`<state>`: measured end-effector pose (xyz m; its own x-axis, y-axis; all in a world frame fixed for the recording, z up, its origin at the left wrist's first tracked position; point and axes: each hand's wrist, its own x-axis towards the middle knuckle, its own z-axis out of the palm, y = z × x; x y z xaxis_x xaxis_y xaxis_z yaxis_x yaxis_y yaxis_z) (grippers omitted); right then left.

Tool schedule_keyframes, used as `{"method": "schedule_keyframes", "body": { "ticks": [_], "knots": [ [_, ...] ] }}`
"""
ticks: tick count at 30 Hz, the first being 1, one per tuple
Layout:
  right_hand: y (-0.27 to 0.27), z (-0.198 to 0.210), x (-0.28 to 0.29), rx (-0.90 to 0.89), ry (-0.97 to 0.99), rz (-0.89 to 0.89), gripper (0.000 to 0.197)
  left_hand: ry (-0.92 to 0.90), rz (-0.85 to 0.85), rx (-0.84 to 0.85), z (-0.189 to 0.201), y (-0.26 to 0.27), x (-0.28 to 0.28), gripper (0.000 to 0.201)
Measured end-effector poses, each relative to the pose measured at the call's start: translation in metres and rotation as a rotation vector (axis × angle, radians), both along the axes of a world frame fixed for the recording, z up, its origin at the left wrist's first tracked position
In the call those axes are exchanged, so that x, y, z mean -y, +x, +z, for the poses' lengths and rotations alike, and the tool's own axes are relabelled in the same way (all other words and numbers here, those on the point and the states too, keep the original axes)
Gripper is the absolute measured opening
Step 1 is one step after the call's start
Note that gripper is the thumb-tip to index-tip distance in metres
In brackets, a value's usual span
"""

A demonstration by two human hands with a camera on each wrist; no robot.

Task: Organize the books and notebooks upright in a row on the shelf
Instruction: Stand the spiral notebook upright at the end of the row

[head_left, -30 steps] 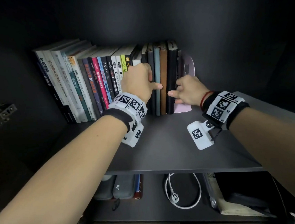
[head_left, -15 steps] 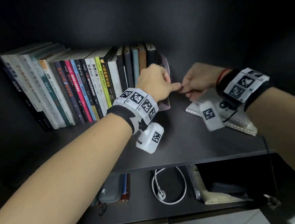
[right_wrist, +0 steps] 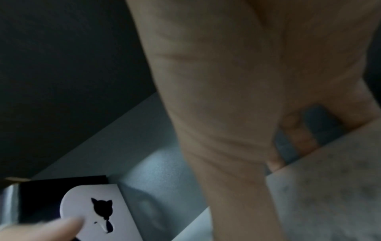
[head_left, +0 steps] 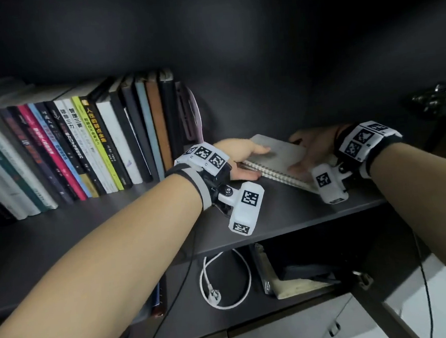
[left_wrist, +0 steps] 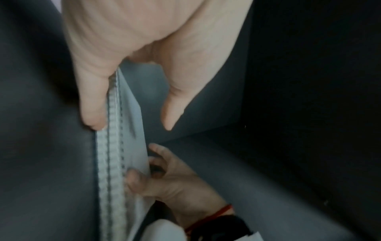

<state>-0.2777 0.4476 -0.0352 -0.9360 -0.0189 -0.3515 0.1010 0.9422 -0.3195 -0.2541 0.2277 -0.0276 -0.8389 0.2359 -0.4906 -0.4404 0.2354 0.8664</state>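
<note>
Head view: both hands grip a spiral notebook [head_left: 277, 155] lying on the shelf [head_left: 286, 211] (right of the upright row of books [head_left: 102, 141]); the left hand [head_left: 238, 154] pinches its near corner, the right hand [head_left: 312, 145] holds its far edge.

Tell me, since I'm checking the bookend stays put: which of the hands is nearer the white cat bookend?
Left. The left hand is just right of the bookend, gripping the spiral notebook. The right hand holds the notebook's far side, farther away.
</note>
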Motion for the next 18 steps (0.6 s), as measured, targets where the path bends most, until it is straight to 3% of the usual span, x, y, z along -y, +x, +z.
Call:
{"method": "schedule_keyframes", "body": {
  "ticks": [2,6,9,12,15,18],
  "knots": [
    [0.007,0.001,0.002,0.023,-0.04,0.0,0.095,0.096,0.104,0.061,-0.001,-0.001,-0.001,0.037],
    [0.009,-0.003,-0.005,0.093,-0.175,0.041,0.072,0.223,0.224,0.133,0.005,-0.002,-0.005,0.02],
    [0.011,-0.006,-0.01,0.12,-0.213,0.045,0.072,0.168,0.292,0.124,0.009,-0.003,-0.004,0.022],
    [0.009,-0.008,-0.015,0.078,-0.251,-0.033,0.078,0.064,0.222,0.134,0.011,0.006,-0.005,0.029],
    [0.012,-0.006,-0.014,-0.036,-0.395,-0.072,0.038,-0.052,0.175,0.093,0.006,0.013,-0.01,0.034],
    [0.019,-0.002,-0.016,-0.083,-0.678,-0.054,0.023,-0.009,0.179,0.037,0.006,0.012,-0.01,0.025]
  ]
}}
